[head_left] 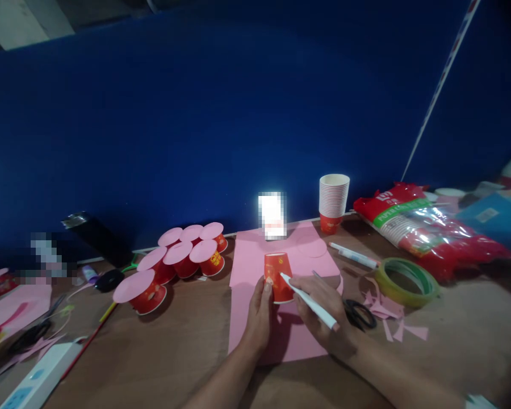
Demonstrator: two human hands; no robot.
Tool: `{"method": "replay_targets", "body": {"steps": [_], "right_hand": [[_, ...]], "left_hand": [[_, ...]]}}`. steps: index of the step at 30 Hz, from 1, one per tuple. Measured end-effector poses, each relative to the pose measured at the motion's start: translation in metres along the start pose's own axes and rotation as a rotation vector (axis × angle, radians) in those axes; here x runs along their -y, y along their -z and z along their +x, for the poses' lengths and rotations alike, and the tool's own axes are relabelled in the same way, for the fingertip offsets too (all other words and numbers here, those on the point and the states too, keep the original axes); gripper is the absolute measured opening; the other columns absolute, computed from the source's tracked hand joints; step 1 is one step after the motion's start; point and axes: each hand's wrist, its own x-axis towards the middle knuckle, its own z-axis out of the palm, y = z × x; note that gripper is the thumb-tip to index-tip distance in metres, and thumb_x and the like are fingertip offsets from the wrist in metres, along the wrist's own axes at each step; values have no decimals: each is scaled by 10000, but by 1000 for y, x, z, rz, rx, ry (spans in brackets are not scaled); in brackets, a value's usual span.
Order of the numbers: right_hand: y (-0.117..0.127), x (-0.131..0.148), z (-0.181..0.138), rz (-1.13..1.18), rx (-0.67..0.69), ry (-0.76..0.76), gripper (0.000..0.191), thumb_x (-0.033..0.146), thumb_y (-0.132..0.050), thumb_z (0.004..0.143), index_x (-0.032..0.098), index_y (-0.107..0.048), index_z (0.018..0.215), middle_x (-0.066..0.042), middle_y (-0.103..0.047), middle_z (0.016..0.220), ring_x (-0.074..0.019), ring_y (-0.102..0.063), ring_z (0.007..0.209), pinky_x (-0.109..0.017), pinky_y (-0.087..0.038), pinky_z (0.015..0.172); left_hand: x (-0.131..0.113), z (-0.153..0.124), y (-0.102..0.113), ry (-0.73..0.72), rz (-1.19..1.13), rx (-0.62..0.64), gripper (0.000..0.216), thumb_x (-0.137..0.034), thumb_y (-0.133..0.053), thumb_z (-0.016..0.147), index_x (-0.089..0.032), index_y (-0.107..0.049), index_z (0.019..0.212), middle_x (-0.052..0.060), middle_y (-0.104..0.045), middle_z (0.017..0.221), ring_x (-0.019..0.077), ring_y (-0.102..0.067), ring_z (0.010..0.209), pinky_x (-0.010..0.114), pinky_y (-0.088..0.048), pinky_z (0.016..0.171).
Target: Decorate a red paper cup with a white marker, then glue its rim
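My left hand (259, 319) is closed around the left side of a red paper cup (280, 266), which stands upside down with its white rim at the bottom. Between the fingers of my right hand (330, 321) is a white marker (315, 308). Its tip is at the front of the cup; whether it touches cannot be made out. Beneath both hands lie pink paper sheets (243, 318), and a pink paper circle (311, 246) rests on them behind the cup. Black-handled scissors (366, 315) lie just right of my right hand, their blades partly hidden.
On the left, several upturned red cups (183, 267) carry pink discs. A cup stack (334, 196), bagged cups (413, 221), a second marker (354, 255), a tape roll (428, 292) and pink scraps (385, 309) lie right. A power strip (46, 369) sits front left; a blue partition (196, 125) stands behind.
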Motion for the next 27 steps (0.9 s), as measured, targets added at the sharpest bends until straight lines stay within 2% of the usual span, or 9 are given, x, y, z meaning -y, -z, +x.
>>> {"method": "replay_targets", "body": {"steps": [4,10,14,19,27], "right_hand": [[1,3,1,-18,0,-20,280,91,-508,890,187,-578,1143,-90,-702,989,-222,-671,931,-389,-552,817],[0,4,2,-16,-4,-36,271,91,-514,895,193,-576,1139,-91,-703,993,-219,-668,940,-386,-552,823],[0,3,2,-22,-2,-29,249,110,-506,899,190,-587,1121,-89,-708,973,-219,-679,916,-380,-556,809],[1,4,3,-24,0,-29,249,112,-490,897,183,-593,1112,-87,-707,961,-220,-679,907,-378,-554,803],[0,4,2,-13,-7,-31,253,86,-490,889,181,-594,1099,-82,-701,933,-212,-674,884,-364,-552,781]], "left_hand": [[8,3,5,-8,19,0,382,-489,-628,833,-226,-660,1108,78,-682,1203,243,-575,1197,367,-394,1066],[6,2,3,-13,48,64,425,-507,-568,872,-180,-620,1139,114,-675,1191,254,-601,1143,370,-444,1000],[2,0,1,-42,102,39,388,-515,-570,866,-209,-651,1089,91,-689,1169,247,-604,1134,367,-426,1025],[4,2,4,1,50,-45,345,-484,-661,802,-247,-673,1052,68,-679,1206,270,-565,1204,390,-405,1054],[2,1,2,42,14,-1,388,-535,-605,822,-235,-666,1061,87,-689,1158,296,-597,1139,419,-481,963]]}}
